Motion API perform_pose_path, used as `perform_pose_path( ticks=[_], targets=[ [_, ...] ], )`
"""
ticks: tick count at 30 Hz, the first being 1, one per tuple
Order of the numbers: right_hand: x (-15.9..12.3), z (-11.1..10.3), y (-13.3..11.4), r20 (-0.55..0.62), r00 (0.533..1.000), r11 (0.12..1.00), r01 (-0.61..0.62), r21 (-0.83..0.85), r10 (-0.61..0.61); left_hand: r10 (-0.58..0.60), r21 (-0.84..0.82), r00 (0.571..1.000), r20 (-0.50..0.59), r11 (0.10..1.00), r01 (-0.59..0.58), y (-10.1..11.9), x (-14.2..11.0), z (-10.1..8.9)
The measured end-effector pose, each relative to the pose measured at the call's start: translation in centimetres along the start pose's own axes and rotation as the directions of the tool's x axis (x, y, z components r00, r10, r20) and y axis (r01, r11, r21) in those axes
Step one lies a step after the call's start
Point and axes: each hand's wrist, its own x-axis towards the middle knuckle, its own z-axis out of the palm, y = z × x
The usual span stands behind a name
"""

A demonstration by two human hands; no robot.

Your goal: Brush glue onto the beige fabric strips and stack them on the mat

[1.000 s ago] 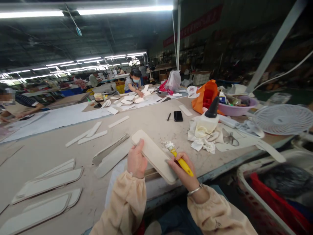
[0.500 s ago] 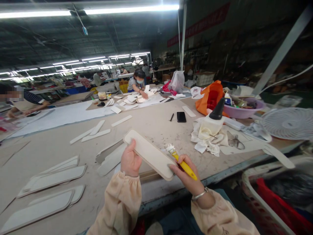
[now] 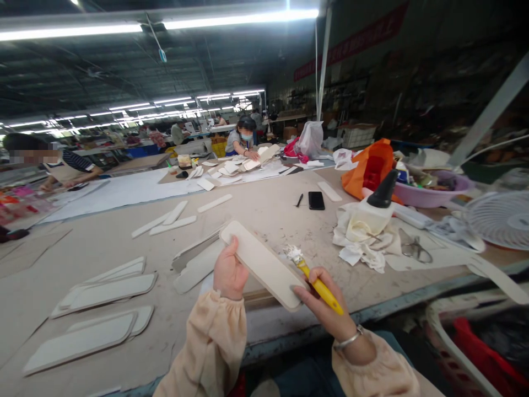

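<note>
My left hand (image 3: 231, 271) grips the upper left end of a long off-white panel with rounded corners (image 3: 262, 263), thumb on its face. At the panel's lower right end, my right hand (image 3: 324, 300) presses with its thumb and also holds a yellow-handled brush (image 3: 322, 289). White paste coats the bristles, which point up and away from me, beside the panel. Behind my left hand lies a stack of similar panels (image 3: 200, 264), partly hidden by the held one. More panels (image 3: 111, 292) lie in overlapping piles at the left.
A glue bottle with a black cone top (image 3: 370, 218) stands on crumpled cloth at the right, near scissors (image 3: 415, 251). Beyond are a phone (image 3: 316, 200), an orange bag (image 3: 367, 165), a purple basin (image 3: 438, 193) and a white fan (image 3: 502, 220). Two co-workers sit across the table.
The whole view has shifted, so things appear farther right. Both hands keep hold of the panel, and the brush stays in my right hand.
</note>
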Motion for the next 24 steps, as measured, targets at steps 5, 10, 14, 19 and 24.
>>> perform_pose_path(
  ticks=[5, 10, 14, 19, 24],
  targets=[
    [0.1, 0.1, -0.2, -0.013, 1.0, 0.999, -0.009, -0.038, 0.009, 0.012, 0.002, 1.0, 0.013, 1.0, -0.012, 0.2, -0.2, 0.2],
    [0.0, 0.1, -0.4, -0.042, 0.999, 0.999, 0.004, -0.052, -0.007, 0.078, 0.091, 0.984, 0.157, 0.992, -0.093, -0.7, -1.1, -0.4],
    [-0.3, 0.1, -0.4, -0.067, 0.997, 0.996, 0.033, -0.082, -0.038, 0.06, 0.131, 0.976, 0.209, 0.987, -0.089, -1.8, -2.3, -1.4],
    [-0.7, 0.3, -0.4, -0.059, 0.997, 0.991, 0.05, -0.126, -0.057, 0.032, 0.108, 0.986, 0.166, 0.993, -0.05, -1.4, -2.9, -2.5],
    [-1.1, 0.8, -0.2, -0.019, 0.992, 0.961, 0.113, -0.252, -0.122, 0.032, 0.055, 0.989, 0.143, 0.998, -0.041, -0.6, -3.9, -3.5]
  ],
)
